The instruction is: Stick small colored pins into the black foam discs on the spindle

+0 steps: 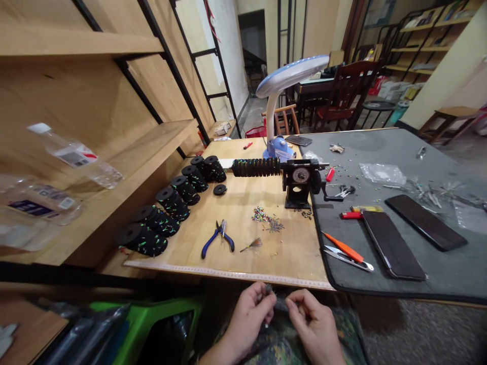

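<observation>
My left hand [249, 315] pinches a small grey bunch [269, 289] in front of the table [292, 256]; it sticks out beyond my fingertips, toward the table edge, its long axis too small to tell. My right hand [312, 319] has thumb and forefinger together nearby; I cannot tell what they clamp.

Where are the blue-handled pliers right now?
In the head view, the pliers lie left of centre on the wooden tabletop, just beyond the measuring strip along its near edge, between the black spools and a small bristly bundle.
</observation>
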